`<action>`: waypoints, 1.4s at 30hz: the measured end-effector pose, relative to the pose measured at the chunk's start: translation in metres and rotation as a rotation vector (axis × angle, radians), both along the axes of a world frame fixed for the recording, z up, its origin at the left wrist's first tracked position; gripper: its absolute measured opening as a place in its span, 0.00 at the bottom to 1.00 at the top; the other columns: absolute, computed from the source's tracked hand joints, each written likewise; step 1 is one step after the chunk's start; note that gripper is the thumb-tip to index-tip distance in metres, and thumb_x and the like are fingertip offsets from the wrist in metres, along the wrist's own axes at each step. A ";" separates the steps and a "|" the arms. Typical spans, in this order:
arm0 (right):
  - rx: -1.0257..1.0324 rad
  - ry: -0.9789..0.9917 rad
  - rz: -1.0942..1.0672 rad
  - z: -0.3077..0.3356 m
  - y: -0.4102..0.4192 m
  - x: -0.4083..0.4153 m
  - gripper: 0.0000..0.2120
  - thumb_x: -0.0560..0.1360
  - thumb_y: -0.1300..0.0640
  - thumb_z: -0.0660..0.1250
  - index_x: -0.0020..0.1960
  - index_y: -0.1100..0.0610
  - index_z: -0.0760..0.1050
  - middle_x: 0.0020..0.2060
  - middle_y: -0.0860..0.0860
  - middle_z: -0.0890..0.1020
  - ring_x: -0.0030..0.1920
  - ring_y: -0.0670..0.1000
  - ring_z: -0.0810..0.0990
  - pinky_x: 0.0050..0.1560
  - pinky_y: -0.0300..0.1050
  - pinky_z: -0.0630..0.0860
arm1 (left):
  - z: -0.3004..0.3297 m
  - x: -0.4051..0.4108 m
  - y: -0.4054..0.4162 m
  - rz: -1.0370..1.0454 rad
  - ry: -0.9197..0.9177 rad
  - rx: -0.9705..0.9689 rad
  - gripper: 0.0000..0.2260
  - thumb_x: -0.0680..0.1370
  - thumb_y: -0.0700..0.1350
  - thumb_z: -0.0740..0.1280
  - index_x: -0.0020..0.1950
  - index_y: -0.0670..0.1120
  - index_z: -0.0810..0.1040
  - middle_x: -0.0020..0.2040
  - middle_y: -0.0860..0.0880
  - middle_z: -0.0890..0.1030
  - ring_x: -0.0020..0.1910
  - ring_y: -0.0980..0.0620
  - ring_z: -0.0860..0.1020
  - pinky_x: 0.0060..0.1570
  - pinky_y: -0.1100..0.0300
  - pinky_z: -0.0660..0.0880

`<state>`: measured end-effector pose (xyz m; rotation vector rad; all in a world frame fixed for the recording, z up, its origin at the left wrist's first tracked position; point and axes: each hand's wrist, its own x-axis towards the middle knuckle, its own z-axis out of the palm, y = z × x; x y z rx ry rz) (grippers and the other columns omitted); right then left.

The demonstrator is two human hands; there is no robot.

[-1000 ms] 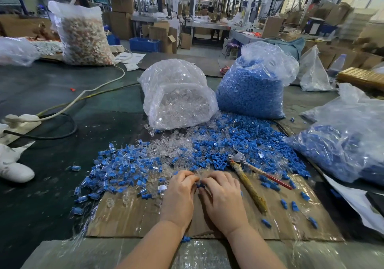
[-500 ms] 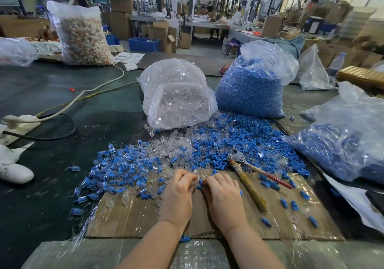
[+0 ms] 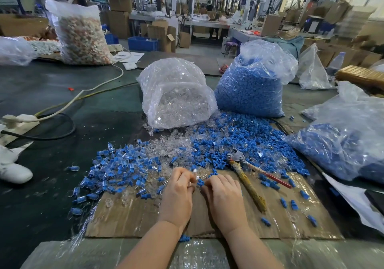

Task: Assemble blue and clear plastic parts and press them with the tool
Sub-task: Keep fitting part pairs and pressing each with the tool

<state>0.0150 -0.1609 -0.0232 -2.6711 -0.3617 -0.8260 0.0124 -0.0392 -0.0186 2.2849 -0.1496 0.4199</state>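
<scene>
My left hand [image 3: 179,194] and my right hand [image 3: 225,198] meet over the cardboard sheet [image 3: 128,216], fingers curled. The left fingers pinch a small clear plastic part [image 3: 195,173]. A blue part [image 3: 200,183] sits between the two hands at the fingertips, and the right fingers curl towards it. Beyond the hands lies a heap of loose blue parts [image 3: 245,142] mixed with clear parts [image 3: 174,144]. Assembled blue-and-clear pieces [image 3: 116,169] pile up at the left. The pliers-like tool [image 3: 245,173], with a wrapped handle and a red handle, lies just right of my right hand.
A bag of clear parts [image 3: 176,96] and a bag of blue parts [image 3: 253,86] stand behind the heap. Another bag with blue parts [image 3: 345,142] lies at the right. Cables and a power strip [image 3: 18,121] cross the dark table at the left. A person sits behind a big bag [image 3: 81,34] far left.
Both hands have lifted slightly from the cardboard and drawn together, with the clear part now showing above the left fingertips. The tool has not moved.
</scene>
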 end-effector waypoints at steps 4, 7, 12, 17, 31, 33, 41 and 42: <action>0.008 0.010 0.003 0.001 0.000 -0.002 0.09 0.68 0.59 0.75 0.37 0.55 0.74 0.33 0.48 0.78 0.35 0.52 0.77 0.35 0.47 0.74 | 0.000 0.000 0.002 0.014 -0.017 0.019 0.06 0.73 0.37 0.69 0.46 0.46 0.79 0.46 0.58 0.70 0.47 0.62 0.70 0.51 0.78 0.66; 0.022 0.019 0.003 0.002 0.000 -0.002 0.08 0.69 0.61 0.74 0.38 0.56 0.75 0.34 0.49 0.78 0.36 0.53 0.77 0.35 0.47 0.74 | -0.001 0.000 0.002 0.004 -0.006 0.022 0.06 0.74 0.38 0.68 0.47 0.49 0.78 0.44 0.59 0.72 0.47 0.61 0.71 0.53 0.71 0.69; 0.056 0.019 0.004 0.002 0.002 -0.003 0.06 0.72 0.62 0.68 0.38 0.56 0.73 0.34 0.49 0.77 0.35 0.53 0.76 0.35 0.47 0.73 | 0.000 0.000 0.002 0.001 0.008 -0.030 0.05 0.76 0.40 0.66 0.47 0.50 0.77 0.40 0.62 0.71 0.41 0.66 0.71 0.46 0.78 0.67; 0.064 0.009 0.010 0.005 0.003 -0.004 0.10 0.75 0.56 0.57 0.37 0.55 0.72 0.33 0.48 0.76 0.34 0.51 0.75 0.35 0.46 0.73 | 0.000 0.000 0.002 0.013 0.024 -0.082 0.03 0.77 0.43 0.65 0.46 0.51 0.75 0.40 0.59 0.74 0.42 0.65 0.72 0.46 0.76 0.68; 0.055 -0.004 0.075 0.006 0.003 -0.005 0.11 0.74 0.54 0.56 0.37 0.56 0.72 0.32 0.48 0.75 0.34 0.51 0.74 0.35 0.46 0.73 | -0.001 0.004 0.007 0.075 0.021 -0.168 0.09 0.77 0.40 0.66 0.54 0.49 0.80 0.44 0.60 0.75 0.43 0.66 0.73 0.46 0.78 0.69; 0.034 0.003 0.090 0.005 0.002 -0.005 0.09 0.74 0.55 0.59 0.37 0.56 0.72 0.32 0.49 0.75 0.34 0.52 0.74 0.35 0.46 0.73 | -0.001 0.004 0.008 0.079 0.042 -0.193 0.07 0.76 0.40 0.66 0.51 0.50 0.79 0.44 0.59 0.76 0.44 0.66 0.74 0.47 0.76 0.71; 0.021 0.050 0.082 0.007 0.002 -0.006 0.08 0.69 0.59 0.70 0.35 0.56 0.72 0.30 0.49 0.76 0.33 0.52 0.74 0.35 0.48 0.74 | 0.000 0.002 0.007 0.056 0.057 -0.193 0.07 0.76 0.42 0.66 0.50 0.54 0.77 0.43 0.60 0.76 0.43 0.66 0.75 0.45 0.74 0.72; 0.025 0.049 0.079 0.007 0.002 -0.006 0.09 0.68 0.60 0.72 0.34 0.56 0.72 0.30 0.49 0.76 0.32 0.52 0.74 0.35 0.47 0.74 | 0.000 0.002 0.007 0.050 0.051 -0.179 0.07 0.77 0.43 0.66 0.53 0.52 0.78 0.44 0.61 0.76 0.44 0.66 0.74 0.45 0.76 0.70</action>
